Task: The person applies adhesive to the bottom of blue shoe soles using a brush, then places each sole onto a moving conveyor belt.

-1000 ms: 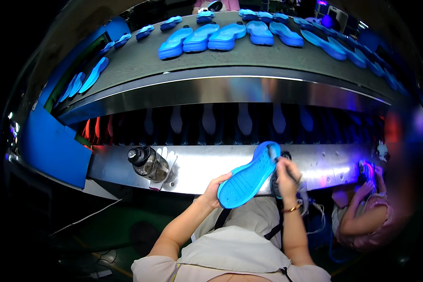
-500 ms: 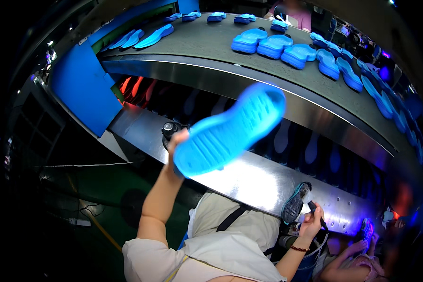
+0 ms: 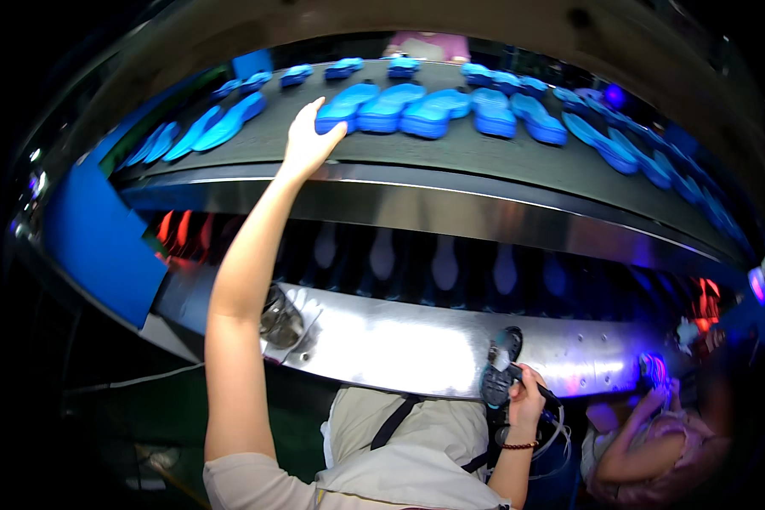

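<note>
My left hand (image 3: 312, 140) reaches over to the conveyor belt (image 3: 289, 140). Its thumb and fingers are around the near left end of a thick blue shoe sole (image 3: 348, 110), the leftmost of a close row. Whether that sole sits on another one is hard to make out. Low on the right, my right hand (image 3: 527, 395) grips a black-handled brush (image 3: 546, 393) with a pale head and a tube trailing from it. Beside that hand, a dark shoe sole with a teal rim (image 3: 495, 387) rests against the edge of the metal ledge (image 3: 382, 348).
Several more blue soles (image 3: 540, 119) line the belt, some thin ones at its left. Under it, a dark slot holds upright soles (image 3: 444, 263). A dark container (image 3: 280, 319) stands on the ledge. Another person (image 3: 637, 433) works at the right; a pink-clad person is beyond the belt.
My left hand has carried the blue sole from above the ledge up to the belt. My right hand keeps the brush at the dark sole. The view has shifted.
</note>
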Demonstrator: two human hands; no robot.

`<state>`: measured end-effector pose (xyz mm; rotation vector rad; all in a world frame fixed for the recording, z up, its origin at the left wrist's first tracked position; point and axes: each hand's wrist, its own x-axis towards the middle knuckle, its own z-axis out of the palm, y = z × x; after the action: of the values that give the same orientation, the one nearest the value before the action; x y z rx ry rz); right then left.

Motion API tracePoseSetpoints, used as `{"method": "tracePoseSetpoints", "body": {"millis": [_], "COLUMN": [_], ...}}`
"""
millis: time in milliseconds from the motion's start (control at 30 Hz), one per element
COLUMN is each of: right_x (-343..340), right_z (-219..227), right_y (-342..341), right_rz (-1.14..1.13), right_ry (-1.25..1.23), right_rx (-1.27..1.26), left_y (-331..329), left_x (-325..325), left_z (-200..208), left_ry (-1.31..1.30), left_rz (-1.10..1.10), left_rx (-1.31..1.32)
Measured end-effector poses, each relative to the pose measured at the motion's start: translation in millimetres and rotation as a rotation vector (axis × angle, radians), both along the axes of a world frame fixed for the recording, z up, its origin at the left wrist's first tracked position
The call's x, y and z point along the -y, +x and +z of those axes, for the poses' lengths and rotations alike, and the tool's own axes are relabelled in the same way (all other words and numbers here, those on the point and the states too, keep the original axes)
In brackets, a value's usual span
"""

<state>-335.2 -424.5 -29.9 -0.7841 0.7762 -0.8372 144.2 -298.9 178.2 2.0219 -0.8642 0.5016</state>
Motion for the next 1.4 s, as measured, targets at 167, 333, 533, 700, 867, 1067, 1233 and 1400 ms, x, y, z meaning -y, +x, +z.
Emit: {"method": "tracePoseSetpoints", "body": {"millis": [167, 333, 533, 700, 867, 1067, 1233, 1400], "right_x": [-4, 0, 7, 12, 10, 6, 3, 5], "right_z": [4, -11, -13, -12, -15, -8, -4, 2], "right_y": [2, -8, -15, -28, -30, -13, -7, -28], "right_rz": [0.052, 0.041, 0.029, -0.008, -0.042, 0.033, 0.102, 0.037], "right_ry": [0.005, 0.032, 0.053, 0.094, 0.11, 0.085, 0.025, 0.023], "right_rx": [0.018, -0.005, 0.035, 0.046, 0.044, 0.065, 0.08, 0.042], "left_y": [27, 14, 34, 15, -40, -100, -100, -122], "left_x": [30, 70, 113, 160, 201, 235, 221, 156], "left_z": [-1, 19, 8, 6, 11, 11, 11, 16], "left_ry": [0.699, 0.776, 0.63, 0.668, 0.697, 0.532, 0.495, 0.284], "left_rz": [0.16, 0.18, 0.02, -0.097, -0.18, -0.471, -0.357, -0.332], "left_rx": [0.095, -0.114, -0.067, -0.029, -0.003, 0.055, 0.118, 0.31]}}
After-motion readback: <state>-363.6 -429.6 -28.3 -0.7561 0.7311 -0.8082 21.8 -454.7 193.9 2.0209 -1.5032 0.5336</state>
